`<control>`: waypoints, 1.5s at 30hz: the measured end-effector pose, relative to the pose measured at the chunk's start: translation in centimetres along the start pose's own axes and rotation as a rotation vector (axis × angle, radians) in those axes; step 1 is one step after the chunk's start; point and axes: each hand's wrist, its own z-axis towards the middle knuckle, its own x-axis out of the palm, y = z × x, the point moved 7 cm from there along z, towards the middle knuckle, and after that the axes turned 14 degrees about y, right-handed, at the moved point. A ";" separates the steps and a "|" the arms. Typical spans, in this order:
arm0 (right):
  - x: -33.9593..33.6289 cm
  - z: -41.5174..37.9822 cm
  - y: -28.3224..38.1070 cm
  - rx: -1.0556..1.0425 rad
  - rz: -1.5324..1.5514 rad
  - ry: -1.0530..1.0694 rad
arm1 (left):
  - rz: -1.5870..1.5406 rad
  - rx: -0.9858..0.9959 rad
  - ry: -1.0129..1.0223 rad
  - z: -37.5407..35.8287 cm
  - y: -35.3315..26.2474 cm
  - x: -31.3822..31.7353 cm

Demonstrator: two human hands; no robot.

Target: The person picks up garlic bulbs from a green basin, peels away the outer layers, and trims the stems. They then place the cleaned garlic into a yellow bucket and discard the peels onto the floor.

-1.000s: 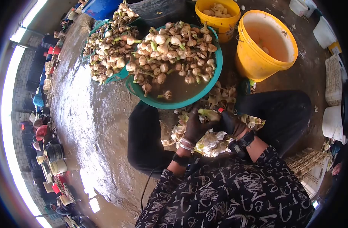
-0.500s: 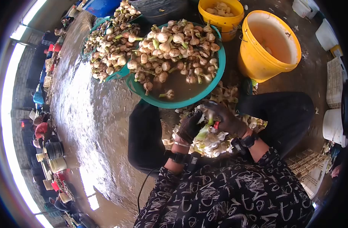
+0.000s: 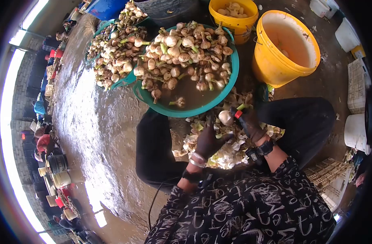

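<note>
My left hand point(image 3: 210, 142), in a dark glove, has its thumb stretched out to the right and holds nothing visible. It is over the pile of pale peelings point(image 3: 228, 156) between my legs. A whitish garlic bulb point(image 3: 226, 118) is at the fingers of my right hand point(image 3: 251, 124), also dark-gloved, which is closed round its green stem point(image 3: 241, 107). A red band point(image 3: 238, 114) shows at that hand; whether it belongs to a finger or a tool is unclear. Ahead, a green tub point(image 3: 186, 112) holds unpeeled garlic bulbs point(image 3: 174, 49) in murky water.
Another green tub of garlic point(image 3: 115, 61) is at the left. A yellow bucket point(image 3: 271, 67) stands at the right, with a smaller yellow bucket of pale bulbs point(image 3: 237, 28) behind it. White crates point(image 3: 356, 85) line the right side. Several people point(image 3: 43, 142) are far left on the wet floor.
My hands have moved apart; my left hand has drawn down and opened. The whitish bulb is now exposed beside my right hand, which has turned and shifted slightly upward.
</note>
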 end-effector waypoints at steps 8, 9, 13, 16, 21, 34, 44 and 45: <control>0.2 0.7 -4.8 0.092 0.022 0.156 | -0.465 0.091 -0.160 2.5 4.5 1.4; 0.4 0.6 -4.0 0.054 0.003 0.148 | -0.792 -0.047 -0.026 2.0 4.0 1.9; 0.9 -0.2 -3.4 0.220 0.189 0.151 | -0.853 0.122 -0.217 1.7 4.0 2.0; 0.8 0.1 -3.1 0.070 -0.117 0.104 | -0.379 0.074 -0.255 2.2 3.9 1.9; 0.7 0.3 -4.4 0.016 -0.135 0.147 | -0.705 0.149 -0.268 2.0 5.4 2.5; 1.0 -0.6 -3.3 0.145 0.470 0.110 | -1.342 0.014 -0.020 2.1 5.6 4.4; 1.3 -0.3 -1.5 -0.021 0.217 0.208 | -1.116 -0.008 -0.156 2.2 5.8 2.1; 0.8 -0.1 -2.1 -0.023 0.216 0.209 | -1.057 0.015 -0.134 1.6 5.4 1.8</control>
